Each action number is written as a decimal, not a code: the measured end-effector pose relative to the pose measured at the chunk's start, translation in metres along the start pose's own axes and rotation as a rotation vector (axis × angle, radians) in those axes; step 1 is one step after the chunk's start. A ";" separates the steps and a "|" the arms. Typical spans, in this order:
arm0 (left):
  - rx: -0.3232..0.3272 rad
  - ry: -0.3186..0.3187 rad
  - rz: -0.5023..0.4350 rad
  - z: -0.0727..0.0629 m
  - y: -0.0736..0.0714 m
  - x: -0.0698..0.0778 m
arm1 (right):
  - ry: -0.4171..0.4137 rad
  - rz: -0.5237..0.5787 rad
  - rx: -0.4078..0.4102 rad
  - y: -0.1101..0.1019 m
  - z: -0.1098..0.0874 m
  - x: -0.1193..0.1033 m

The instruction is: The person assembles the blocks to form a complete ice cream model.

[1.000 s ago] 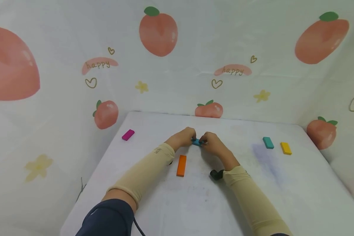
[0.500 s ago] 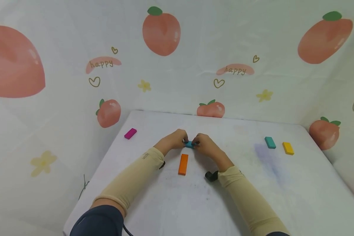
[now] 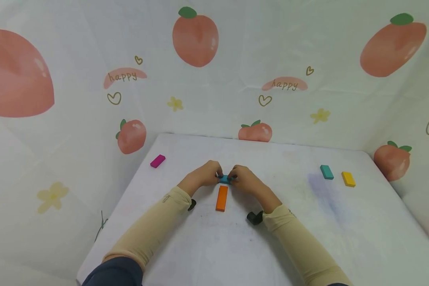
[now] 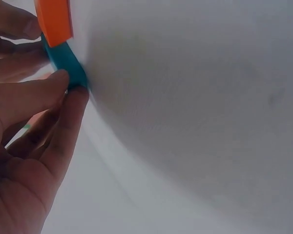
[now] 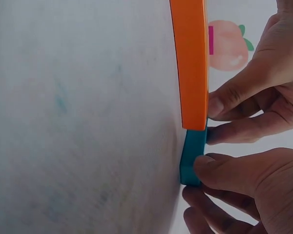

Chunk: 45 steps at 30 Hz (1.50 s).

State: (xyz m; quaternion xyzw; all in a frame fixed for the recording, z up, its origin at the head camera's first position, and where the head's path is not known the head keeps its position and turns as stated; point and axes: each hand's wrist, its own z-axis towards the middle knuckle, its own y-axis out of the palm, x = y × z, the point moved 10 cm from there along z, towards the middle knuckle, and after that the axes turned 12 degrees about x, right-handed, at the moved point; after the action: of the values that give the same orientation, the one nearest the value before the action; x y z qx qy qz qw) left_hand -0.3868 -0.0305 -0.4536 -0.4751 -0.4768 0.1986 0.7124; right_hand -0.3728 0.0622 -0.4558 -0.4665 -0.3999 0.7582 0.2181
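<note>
A blue block (image 3: 224, 179), flat and oblong, lies crosswise on the table at the far end of an orange block (image 3: 221, 198), which points lengthwise toward the person. My left hand (image 3: 205, 174) pinches the left end of the blue block between thumb and fingers. At its right end, my right hand (image 3: 246, 180) pinches it too. In the right wrist view the blue block (image 5: 189, 158) sits right by the orange block's end (image 5: 191, 87); whether the two touch I cannot tell. Fingers cover both ends of the blue block.
A magenta block (image 3: 158, 161) lies at the far left of the white table (image 3: 214, 254). Toward the right are a teal block (image 3: 327, 172) and a yellow block (image 3: 348, 179). A peach-print cloth (image 3: 218, 91) hangs behind the table.
Both hands have drawn the blue block left and nearer to the person, up to the orange block's far end. The orange block stays in place; the head view shifted slightly.
</note>
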 end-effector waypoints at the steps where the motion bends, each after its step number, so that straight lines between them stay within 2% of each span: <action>1: 0.002 0.000 -0.004 -0.001 0.000 0.000 | -0.002 0.000 -0.003 0.000 -0.001 -0.001; 8: 0.006 -0.016 -0.021 -0.008 -0.001 -0.003 | -0.006 0.003 -0.017 0.001 -0.005 -0.006; 29: -0.001 -0.046 -0.059 -0.019 -0.002 0.003 | -0.004 -0.001 -0.033 0.000 -0.011 -0.012; 34: -0.011 -0.056 -0.050 -0.020 0.000 0.003 | 0.013 -0.001 -0.039 -0.002 -0.015 -0.007; 39: -0.023 -0.059 -0.037 -0.021 0.002 0.004 | 0.072 -0.024 0.010 -0.023 -0.024 0.017; 45: -0.028 -0.047 -0.031 -0.022 0.002 0.005 | 0.068 -0.073 0.181 -0.078 -0.041 0.059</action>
State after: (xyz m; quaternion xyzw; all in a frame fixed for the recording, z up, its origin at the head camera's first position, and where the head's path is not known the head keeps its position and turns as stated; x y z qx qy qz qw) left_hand -0.3647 -0.0365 -0.4549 -0.4729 -0.5035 0.1919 0.6972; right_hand -0.3678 0.1658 -0.4340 -0.4554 -0.3388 0.7666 0.3004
